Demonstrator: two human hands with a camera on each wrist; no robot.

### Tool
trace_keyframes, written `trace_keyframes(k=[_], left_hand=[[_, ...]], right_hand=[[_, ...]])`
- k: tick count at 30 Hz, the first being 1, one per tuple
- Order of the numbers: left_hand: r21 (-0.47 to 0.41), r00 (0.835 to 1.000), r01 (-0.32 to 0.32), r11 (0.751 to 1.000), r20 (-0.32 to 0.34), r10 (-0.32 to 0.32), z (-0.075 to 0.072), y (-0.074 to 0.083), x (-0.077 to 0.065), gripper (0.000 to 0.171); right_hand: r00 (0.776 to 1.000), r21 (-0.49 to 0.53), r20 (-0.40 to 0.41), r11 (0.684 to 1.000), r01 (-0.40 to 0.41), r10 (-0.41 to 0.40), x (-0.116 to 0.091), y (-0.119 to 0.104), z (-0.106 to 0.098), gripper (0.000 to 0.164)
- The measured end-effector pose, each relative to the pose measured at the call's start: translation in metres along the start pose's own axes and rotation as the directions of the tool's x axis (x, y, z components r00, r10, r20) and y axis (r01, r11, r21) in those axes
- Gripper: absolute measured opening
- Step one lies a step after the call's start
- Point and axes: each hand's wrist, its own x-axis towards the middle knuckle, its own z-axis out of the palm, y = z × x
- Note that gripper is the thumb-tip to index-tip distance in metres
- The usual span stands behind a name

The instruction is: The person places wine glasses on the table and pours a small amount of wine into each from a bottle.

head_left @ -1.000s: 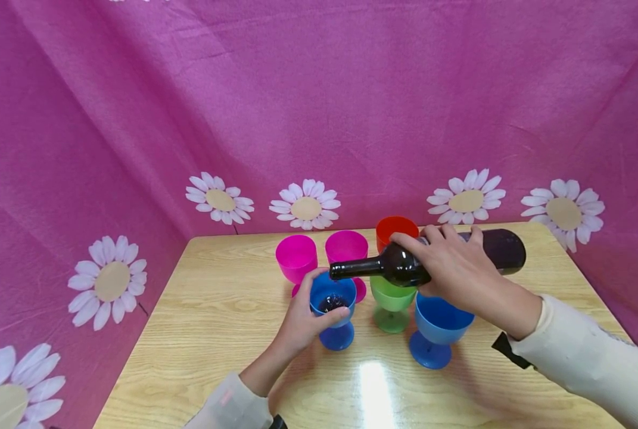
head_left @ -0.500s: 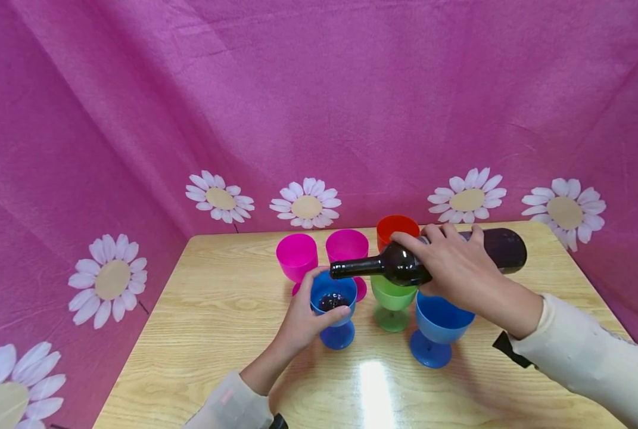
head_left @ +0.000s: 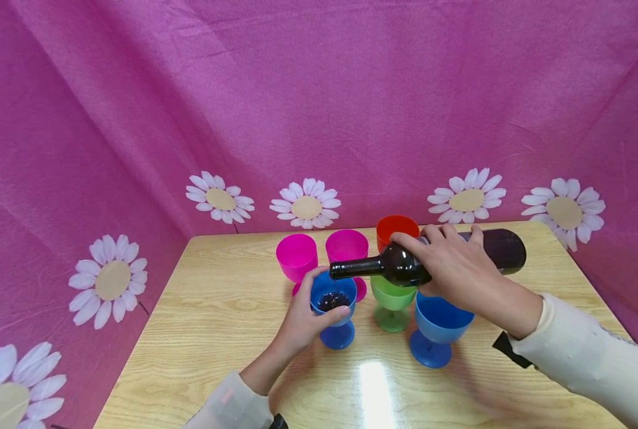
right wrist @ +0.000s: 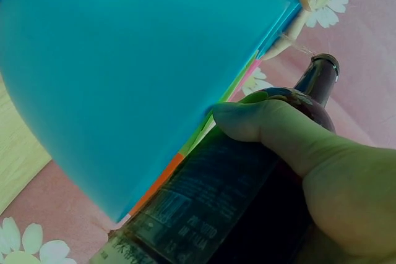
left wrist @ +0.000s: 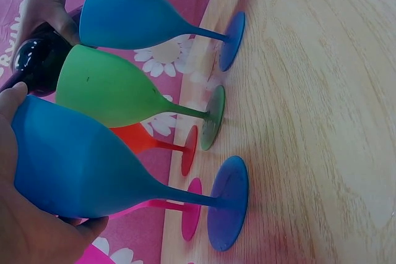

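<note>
My right hand (head_left: 455, 262) grips a dark wine bottle (head_left: 404, 265) by its body, tipped so the neck points left. Its mouth hangs over a blue goblet (head_left: 338, 325), and a thin stream of liquid falls from it. Dark, bubbly liquid (head_left: 333, 301) lies inside that goblet. Thumb and fingers of my left hand (head_left: 302, 319) curl round the goblet's bowl near the rim; in the left wrist view its foot (left wrist: 228, 205) stands on the table. The right wrist view shows the bottle's printed label (right wrist: 198, 221) under my right thumb.
A green goblet (head_left: 392, 298) and a second blue goblet (head_left: 439, 330) stand to the right, under the bottle and right arm. Two pink goblets (head_left: 296, 256) and a red one (head_left: 396, 229) stand behind on the wooden table (head_left: 217, 322). A flowered pink cloth (head_left: 319, 119) hangs behind.
The dark liquid in the held goblet looks slightly higher than a second ago. Both hands and the bottle stay almost still.
</note>
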Motion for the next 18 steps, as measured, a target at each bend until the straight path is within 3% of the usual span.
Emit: trace_keyframes(k=[18], left_hand=[[0.012,1.000,0.004,1.000,0.000,-0.004,-0.0002,-0.0007,-0.0001,0.084]], right_hand=[[1.000,0.010,-0.012,1.000,0.002,-0.002,-0.0012,0.0009,-0.0004,0.097]])
